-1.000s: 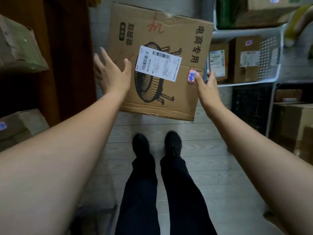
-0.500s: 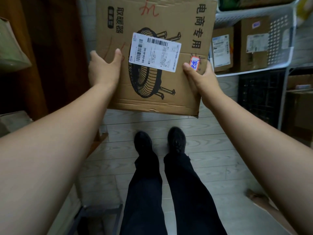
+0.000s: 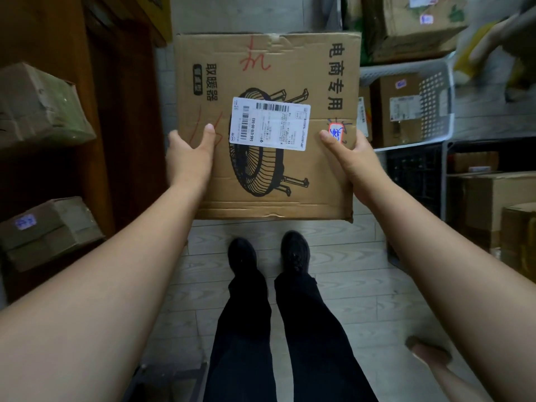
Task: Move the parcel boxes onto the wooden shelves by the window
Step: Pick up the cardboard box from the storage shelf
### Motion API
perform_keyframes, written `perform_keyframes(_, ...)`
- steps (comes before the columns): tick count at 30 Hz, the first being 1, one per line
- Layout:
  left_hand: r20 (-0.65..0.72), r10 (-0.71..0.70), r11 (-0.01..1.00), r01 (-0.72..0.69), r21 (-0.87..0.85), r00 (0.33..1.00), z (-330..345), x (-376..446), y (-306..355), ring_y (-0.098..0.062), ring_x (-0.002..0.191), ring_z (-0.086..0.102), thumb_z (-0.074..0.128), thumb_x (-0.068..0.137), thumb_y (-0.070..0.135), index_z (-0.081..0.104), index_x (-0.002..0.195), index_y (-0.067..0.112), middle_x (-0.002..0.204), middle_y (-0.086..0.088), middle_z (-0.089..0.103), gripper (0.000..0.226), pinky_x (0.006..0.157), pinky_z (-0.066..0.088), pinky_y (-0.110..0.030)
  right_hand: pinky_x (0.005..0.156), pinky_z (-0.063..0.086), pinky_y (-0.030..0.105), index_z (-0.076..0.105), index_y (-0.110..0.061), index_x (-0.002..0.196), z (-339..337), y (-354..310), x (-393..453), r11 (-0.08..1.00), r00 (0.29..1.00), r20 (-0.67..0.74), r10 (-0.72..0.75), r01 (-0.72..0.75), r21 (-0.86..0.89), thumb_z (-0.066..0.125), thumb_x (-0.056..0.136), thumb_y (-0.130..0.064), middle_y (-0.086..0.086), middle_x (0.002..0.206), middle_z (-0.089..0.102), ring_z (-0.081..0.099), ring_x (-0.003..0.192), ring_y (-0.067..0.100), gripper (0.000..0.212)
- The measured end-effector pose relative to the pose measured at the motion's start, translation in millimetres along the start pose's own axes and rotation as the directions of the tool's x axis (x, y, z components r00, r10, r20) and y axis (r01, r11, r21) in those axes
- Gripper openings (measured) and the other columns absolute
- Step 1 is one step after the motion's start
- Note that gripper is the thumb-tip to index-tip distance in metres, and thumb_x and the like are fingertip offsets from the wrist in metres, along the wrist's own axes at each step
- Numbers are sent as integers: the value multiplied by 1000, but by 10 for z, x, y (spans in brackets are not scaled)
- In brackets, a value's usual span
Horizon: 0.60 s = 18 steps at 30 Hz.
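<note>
Above the pale plank floor [image 3: 333, 285], between our outstretched arms, we hold a large flat brown cardboard parcel box [image 3: 266, 126] printed with a black heater drawing and carrying a white shipping label [image 3: 269, 127]. It hangs in the air over our black shoes [image 3: 268, 252], clear of any shelf. Our left hand [image 3: 187, 156] clamps the box's left side, thumb laid across the printed face; our right hand [image 3: 352, 158] clamps the right side the same way, thumb beside a small red-edged sticker [image 3: 336, 132]. The fingers behind the box are hidden.

We judge the box stiff but dented along its lower edge, fairly bulky, and perhaps moderately heavy if a heater is inside. A grip on opposite sides, low down, suits it; the smooth card could slip, so fingers underneath would help. Dark wooden shelves [image 3: 95, 140] with other brown parcels [image 3: 40, 105] stand at our left.
</note>
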<state>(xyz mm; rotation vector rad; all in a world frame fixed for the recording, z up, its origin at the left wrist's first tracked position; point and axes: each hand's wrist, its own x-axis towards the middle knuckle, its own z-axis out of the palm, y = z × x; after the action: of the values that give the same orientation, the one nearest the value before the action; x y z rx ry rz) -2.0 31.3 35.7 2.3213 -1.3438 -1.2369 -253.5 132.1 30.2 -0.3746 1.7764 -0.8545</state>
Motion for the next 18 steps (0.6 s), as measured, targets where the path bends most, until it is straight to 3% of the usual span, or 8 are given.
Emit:
perform_keyframes(11, 99, 38, 992, -26, -121, 994, -1146, -1263, 1037, -23, 125, 56, 60, 94, 39, 44, 150, 15, 143, -5, 57, 63, 100, 46, -33, 95, 57, 42, 56, -26, 134, -607, -1182, -1288, 996, 997, 23, -72, 71, 48, 75, 68, -62, -1, 123, 70, 70, 109, 16, 77)
perform_keyframes(14, 104, 48, 988, -32, -154, 993, -1524, -1633, 1284, -26, 132, 52, 61, 87, 44, 39, 153, 16, 148, -7, 53, 75, 110, 44, -43, 97, 55, 39, 56, -28, 135, -735, -1514, -1705, 992, 993, 48, -105, 101, 72, 72, 74, -61, -3, 125, 70, 69, 111, 13, 71)
perform_keyframes(18, 139, 75, 974, -43, -223, 987, -1971, -2053, 1573, -30, 132, 52, 62, 79, 47, 37, 153, 19, 149, -10, 52, 83, 110, 44, -51, 99, 54, 42, 61, -34, 130, -889, -1944, -2215, 987, 990, 42, -135, 131, 93, 70, 71, -68, -5, 122, 72, 69, 111, 14, 68)
